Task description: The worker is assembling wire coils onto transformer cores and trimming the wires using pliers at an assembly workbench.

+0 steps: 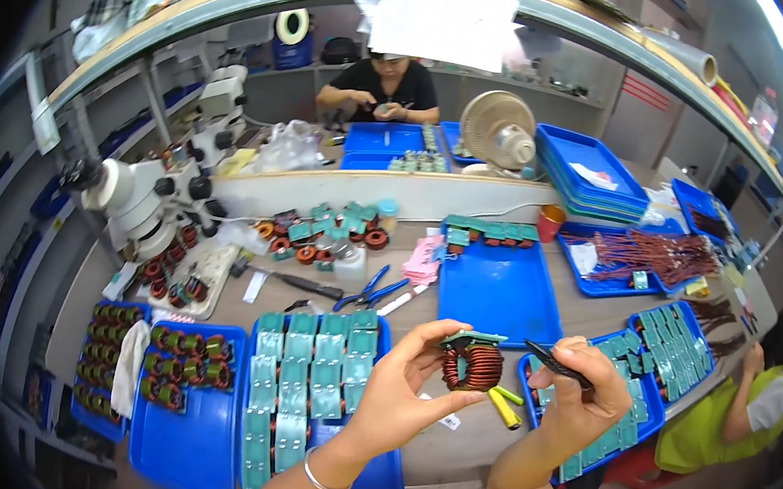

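We've got the left hand [397,386] pinching a copper-wound coil [471,363] with a green base plate, lifted above the tabletop [447,448]. The right hand [584,395] is clenched round black tweezers [557,364], tips just right of the coil. To work cleanly, we'd judge, keep the coil steady and bring the tips in gently at the windings. Below the coil lies a yellow marker [503,408]; left of it, a blue tray [320,398] of green plates; behind it, an empty blue tray [498,292].
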Demonstrator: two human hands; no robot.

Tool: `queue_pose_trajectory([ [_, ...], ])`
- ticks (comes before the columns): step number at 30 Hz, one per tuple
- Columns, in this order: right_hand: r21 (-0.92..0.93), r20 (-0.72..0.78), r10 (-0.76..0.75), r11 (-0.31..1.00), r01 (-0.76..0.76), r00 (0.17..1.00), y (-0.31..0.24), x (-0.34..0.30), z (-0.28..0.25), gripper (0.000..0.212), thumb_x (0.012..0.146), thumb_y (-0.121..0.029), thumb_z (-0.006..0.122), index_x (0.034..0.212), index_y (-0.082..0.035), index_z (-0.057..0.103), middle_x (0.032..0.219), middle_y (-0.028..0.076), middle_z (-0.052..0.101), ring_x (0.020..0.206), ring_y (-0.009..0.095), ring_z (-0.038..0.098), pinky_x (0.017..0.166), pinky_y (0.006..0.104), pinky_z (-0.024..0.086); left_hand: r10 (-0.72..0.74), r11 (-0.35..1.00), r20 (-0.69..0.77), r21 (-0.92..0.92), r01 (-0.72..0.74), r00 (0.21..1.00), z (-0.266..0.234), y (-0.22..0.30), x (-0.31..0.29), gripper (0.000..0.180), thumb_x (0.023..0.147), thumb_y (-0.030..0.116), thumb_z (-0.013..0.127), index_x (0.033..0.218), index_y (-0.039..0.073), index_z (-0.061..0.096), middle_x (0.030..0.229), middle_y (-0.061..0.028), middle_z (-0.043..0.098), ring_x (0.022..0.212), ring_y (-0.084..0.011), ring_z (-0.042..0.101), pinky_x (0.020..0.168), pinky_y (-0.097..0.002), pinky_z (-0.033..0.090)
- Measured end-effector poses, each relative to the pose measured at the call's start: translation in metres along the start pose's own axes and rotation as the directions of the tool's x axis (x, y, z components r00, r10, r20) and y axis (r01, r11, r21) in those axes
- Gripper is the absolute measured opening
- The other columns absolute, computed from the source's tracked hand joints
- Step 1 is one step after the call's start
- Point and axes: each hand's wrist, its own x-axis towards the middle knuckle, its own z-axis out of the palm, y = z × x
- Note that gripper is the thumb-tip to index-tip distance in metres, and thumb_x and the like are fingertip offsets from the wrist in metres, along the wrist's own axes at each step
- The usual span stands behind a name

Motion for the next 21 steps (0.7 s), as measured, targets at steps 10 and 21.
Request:
queue_pose_trajectory([
  [10, -0.067, 0.348, 0.148, 0.989, -0.133, 0.926, 0.002, -0.02, 0.044, 0.026, 0.053, 0.006, 0.073, 0.078, 0.003, 0.067, 0.064, 0.009, 0.06, 0.055, 0.018, 0.053, 0.057, 0.0296, 0.042, 0.063, 0.997, -0.278, 0.052, -0.05, 0.959, -0.057, -0.02, -0.05, 0.062, 0.067, -0.001, 0.075, 0.12, -0.001, 0.043, 0.115, -0.0106, 0.05, 0.106, -0.0184, 0.052, 0.094, -0.0309, 0.042],
  [21, -0.138, 0.562, 0.145, 0.987, -0.081, 0.814, 0.003, -0.028, 0.064, 0.027, 0.054, -0.003, 0.075, 0.081, -0.003, 0.068, 0.063, 0.004, 0.057, 0.056, 0.019, 0.051, 0.054, 0.0288, 0.038, 0.238, 0.877, -0.217, 0.467, -0.113, 0.947, -0.072, -0.015, -0.057, 0.062, 0.056, -0.002, 0.08, 0.11, -0.001, 0.05, 0.108, -0.0127, 0.05, 0.103, -0.0224, 0.053, 0.091, -0.033, 0.044],
])
